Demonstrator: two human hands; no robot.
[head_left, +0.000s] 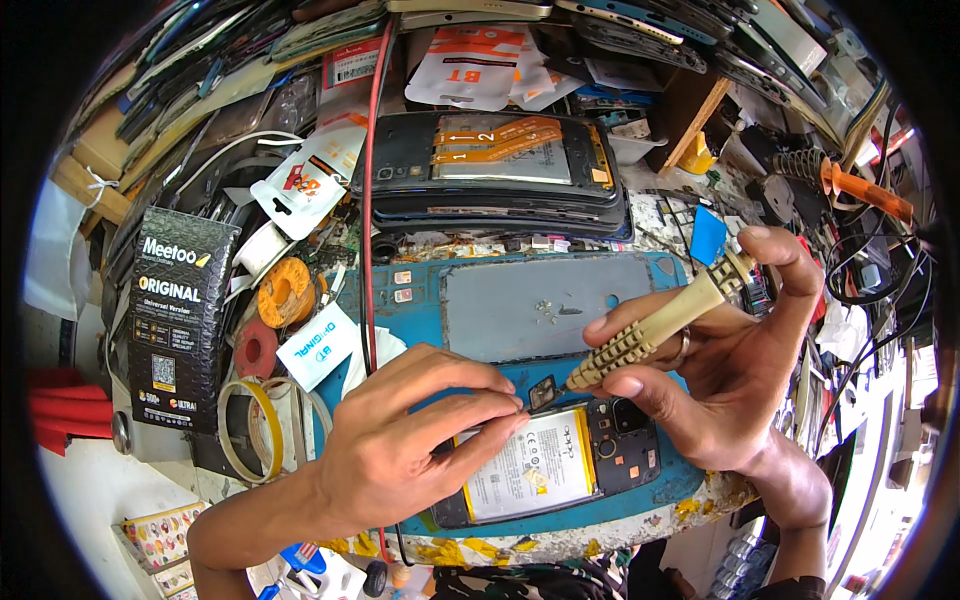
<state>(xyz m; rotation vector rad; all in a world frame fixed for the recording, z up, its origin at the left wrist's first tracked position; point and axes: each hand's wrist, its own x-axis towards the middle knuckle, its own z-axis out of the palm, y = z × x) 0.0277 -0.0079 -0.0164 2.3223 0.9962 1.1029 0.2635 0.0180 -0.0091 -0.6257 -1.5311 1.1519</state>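
My left hand [415, 435] comes in from the lower left, its fingertips drawn together at the edge of a small dark square phone part [542, 393]. In my right hand [725, 390] is a screwdriver [655, 325] with a beige ribbed handle, held slanting between thumb and fingers, one finger on its top end. Its lower end points at the small part; the tip is hard to make out. Under both hands lies an opened phone [625, 460] with a white battery [540, 465] showing. My left fingers hide part of that phone.
A blue work mat [400, 280] carries a grey panel [520, 300] with tiny screws on it. Behind stand stacked phones [500, 190]. Left are a black box [175, 320], tape rolls [285, 292] and a red cable [373, 150]. An orange-handled soldering iron [865, 190] rests at the right.
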